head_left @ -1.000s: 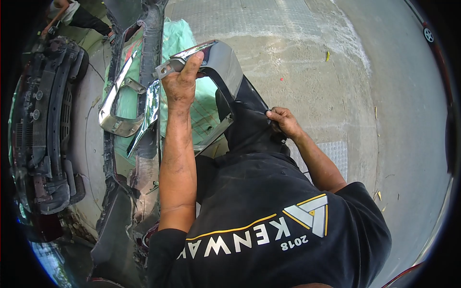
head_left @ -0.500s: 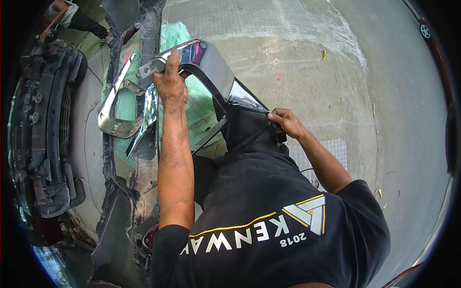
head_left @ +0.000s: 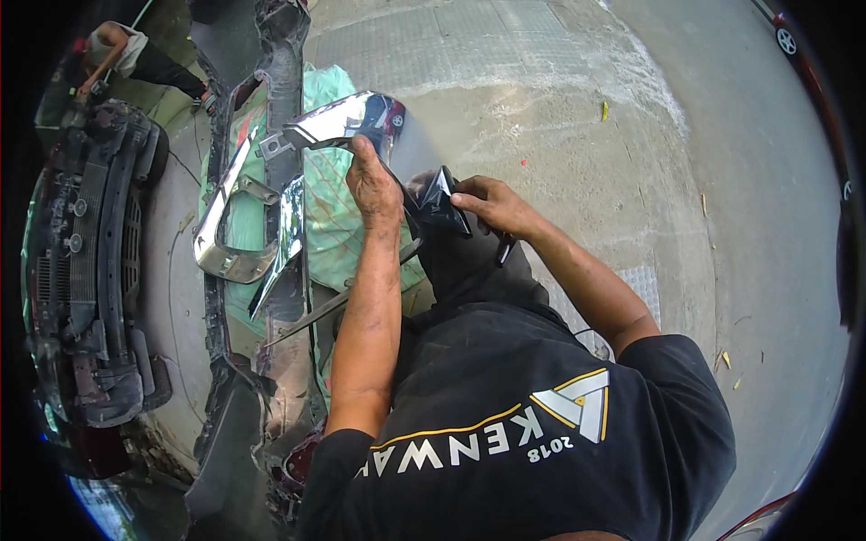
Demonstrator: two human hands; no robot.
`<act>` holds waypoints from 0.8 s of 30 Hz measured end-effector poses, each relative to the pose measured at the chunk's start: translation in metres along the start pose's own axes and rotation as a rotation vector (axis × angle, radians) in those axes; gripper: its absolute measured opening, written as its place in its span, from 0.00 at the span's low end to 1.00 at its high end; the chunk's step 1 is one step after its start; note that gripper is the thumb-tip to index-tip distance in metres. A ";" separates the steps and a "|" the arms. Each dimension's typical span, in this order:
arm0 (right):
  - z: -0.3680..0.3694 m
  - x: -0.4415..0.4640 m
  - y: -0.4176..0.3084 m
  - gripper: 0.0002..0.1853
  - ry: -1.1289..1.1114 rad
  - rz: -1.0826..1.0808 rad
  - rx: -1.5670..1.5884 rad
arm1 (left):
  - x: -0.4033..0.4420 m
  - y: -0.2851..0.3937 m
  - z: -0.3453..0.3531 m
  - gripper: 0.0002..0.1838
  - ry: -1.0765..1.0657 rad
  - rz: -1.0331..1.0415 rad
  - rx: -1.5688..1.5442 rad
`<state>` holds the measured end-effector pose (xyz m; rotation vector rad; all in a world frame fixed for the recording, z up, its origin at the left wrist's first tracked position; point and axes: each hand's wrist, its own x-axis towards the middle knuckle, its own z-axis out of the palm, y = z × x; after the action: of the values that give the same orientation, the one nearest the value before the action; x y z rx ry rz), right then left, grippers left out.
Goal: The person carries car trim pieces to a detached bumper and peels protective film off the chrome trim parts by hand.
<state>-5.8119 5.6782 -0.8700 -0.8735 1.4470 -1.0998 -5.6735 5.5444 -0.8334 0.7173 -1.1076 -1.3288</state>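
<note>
Far left: a vehicle front (head_left: 86,261) is seen with its inner structure exposed. Above it, 1 co-worker (head_left: 128,56) is seen bent over, work hidden by the frame edge.

Next, a long bumper cover (head_left: 287,108) is laid hollow side up. A green sheet (head_left: 334,198) is spread under and beside it, presumably so that finished surfaces are kept off the concrete (head_left: 559,126). Across the cover's hollow, 1 chrome frame (head_left: 244,264) is rested, probably so that it is kept within reach.

Centre: 1 chrome trim piece (head_left: 347,117) is held above the sheet and the dark trouser leg (head_left: 460,261), its tabbed end pointed toward the cover. It is gripped by the left hand (head_left: 375,187): thumb is laid up against the inner edge, fingers are hidden behind, hold apparently closed. A narrow strip (head_left: 316,316) is seen under the left forearm; whether it is joined to the piece cannot be told.

Right of centre: the piece's dark, glossy near end is pinched by the right hand (head_left: 494,206), thumb and fingers closed on it. Both ends are thus supported, apparently so that the piece is kept steady and angled for viewing. A slim dark object (head_left: 507,251) is seen below that hand; whether it is held cannot be told.
</note>
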 end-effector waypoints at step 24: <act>-0.049 -0.026 -0.082 0.23 0.389 -0.377 -0.266 | 0.058 0.049 0.118 0.28 -0.019 -0.186 -0.203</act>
<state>-5.8596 5.6859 -0.7836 -1.2028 1.8270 -1.4371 -5.7688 5.5171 -0.7345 0.6693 -0.9214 -1.5839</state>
